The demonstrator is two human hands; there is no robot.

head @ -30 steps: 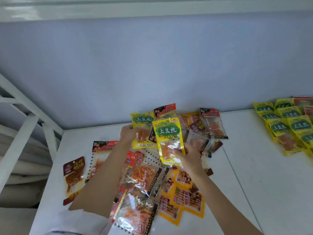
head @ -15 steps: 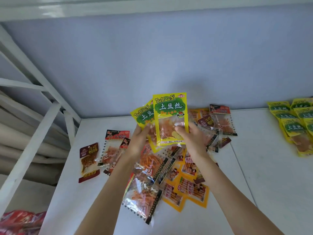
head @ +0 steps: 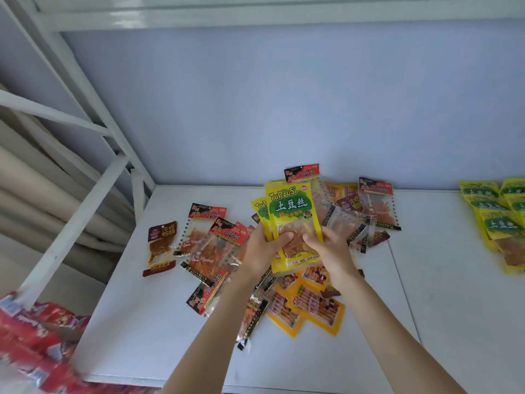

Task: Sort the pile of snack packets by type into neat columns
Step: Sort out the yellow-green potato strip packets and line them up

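White worktop (head: 312, 362), free room front and right of centre. Mixed pile (head: 284, 265) mid-worktop, mostly unsorted; yellow columns (head: 495, 220) started at far right edge. Two yellow packets (head: 292, 223) raised over pile, pinched between left hand (head: 262, 251) and right hand (head: 331, 248). Most sorting left. Red packs (head: 34, 336) off left edge.

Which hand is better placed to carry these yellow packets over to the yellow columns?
Right hand: it already holds the yellow packets, and the yellow columns lie on its side; the left hand would cross over.
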